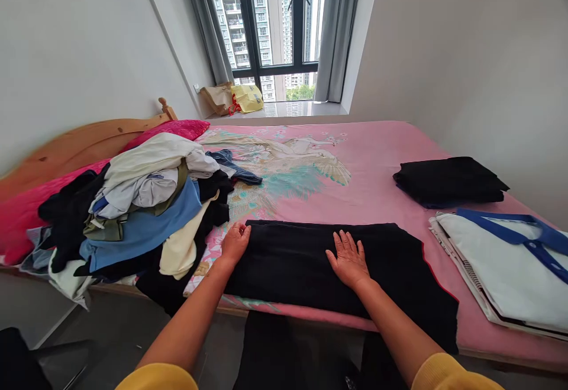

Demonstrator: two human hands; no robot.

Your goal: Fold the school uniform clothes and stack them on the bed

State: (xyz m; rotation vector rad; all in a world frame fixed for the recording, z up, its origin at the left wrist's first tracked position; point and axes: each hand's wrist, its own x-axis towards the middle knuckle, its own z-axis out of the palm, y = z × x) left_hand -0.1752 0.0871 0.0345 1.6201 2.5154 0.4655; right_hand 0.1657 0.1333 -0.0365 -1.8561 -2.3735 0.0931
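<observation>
Pink printed bedsheet (373,159), bearing: left grip (236,241), fingers curled at a corner of the black garment (293,260), cloth between them not discernible; right grip (348,258), open, palm down on the same garment, laid flat along the bed's near edge. Flanking: heaped clothes (146,200), left; folded stacks, right. Windowsill: yellow bag (247,98), lettering illegible.

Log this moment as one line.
left hand: at black garment's upper left corner | right hand: flat on garment, fingers spread
</observation>
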